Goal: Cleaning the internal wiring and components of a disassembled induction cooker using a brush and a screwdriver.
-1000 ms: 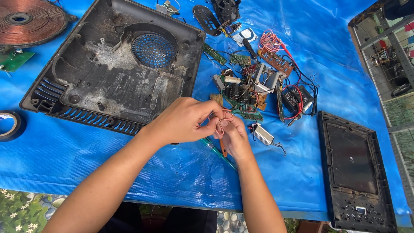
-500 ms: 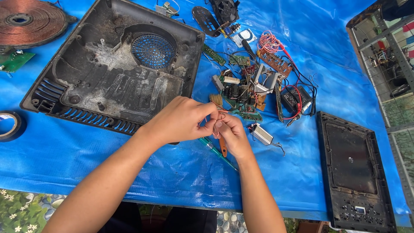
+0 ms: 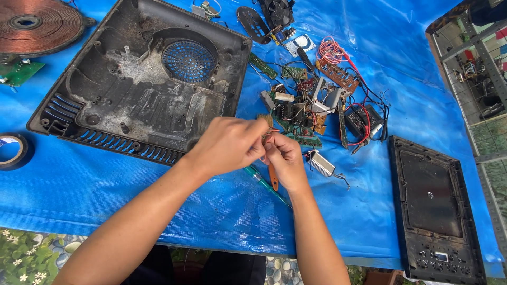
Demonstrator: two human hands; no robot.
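Note:
My left hand (image 3: 227,145) and my right hand (image 3: 285,158) meet over the blue tarp (image 3: 158,206), fingertips pressed together on a small thin reddish piece that is mostly hidden between them. Under my right hand lie a small brush with an orange handle (image 3: 273,179) and a green-handled screwdriver (image 3: 261,182). Just beyond my fingers a heap of circuit boards and red and black wires (image 3: 317,105) sits on the tarp. A small silver box-shaped component (image 3: 322,163) lies right of my right hand.
A dusty black cooker base with a blue fan grille (image 3: 137,89) fills the upper left. A copper coil (image 3: 37,24), a green board (image 3: 18,71) and a tape roll (image 3: 13,150) lie at the left edge. A black top panel (image 3: 433,200) lies right; a small fan (image 3: 277,10) sits behind.
Both hands stay together at the same spot; only the fingers shift slightly around the small piece.

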